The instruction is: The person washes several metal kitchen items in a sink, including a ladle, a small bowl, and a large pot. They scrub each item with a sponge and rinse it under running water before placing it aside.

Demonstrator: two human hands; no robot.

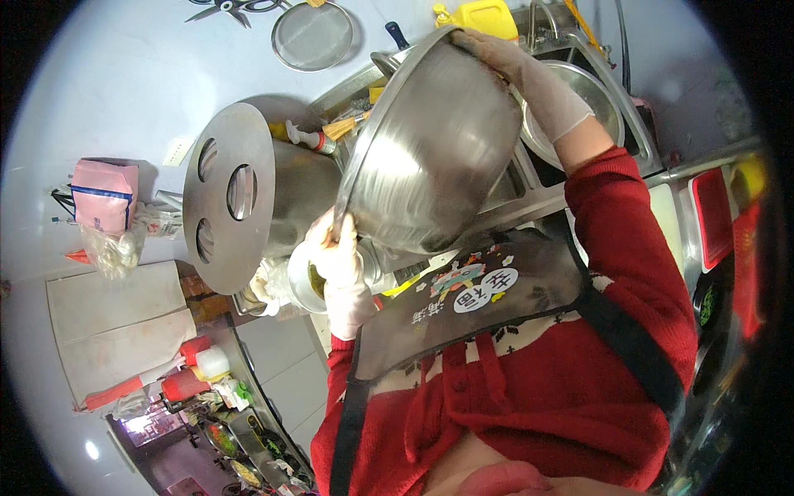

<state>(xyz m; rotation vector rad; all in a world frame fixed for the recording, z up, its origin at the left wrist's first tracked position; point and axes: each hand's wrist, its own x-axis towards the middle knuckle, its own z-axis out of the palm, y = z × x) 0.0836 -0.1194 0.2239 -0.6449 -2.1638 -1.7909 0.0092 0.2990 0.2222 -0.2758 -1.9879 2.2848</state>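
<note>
A large stainless steel bowl (434, 149) is held tilted on its side over the sink, its outer wall towards me and its mouth turned away to the left. My left hand (342, 263), in a pale disposable glove, grips the lower part of the rim. At the top of the rim, my right hand (499, 59), gloved alike, lies over the edge, with its fingertips partly hidden. Another metal bowl (611, 102) sits in the right part of the steel sink (645, 146), beyond my right forearm. The inside of the held bowl is out of sight.
To the left stands a tall steel pot (307, 198) behind a round steel plate with holes (214, 245). A spray bottle (310, 137) and a brush (344, 126) lie by the sink. A yellow jug (484, 18) stands near the faucet (543, 18). A strainer (313, 37) hangs on the wall.
</note>
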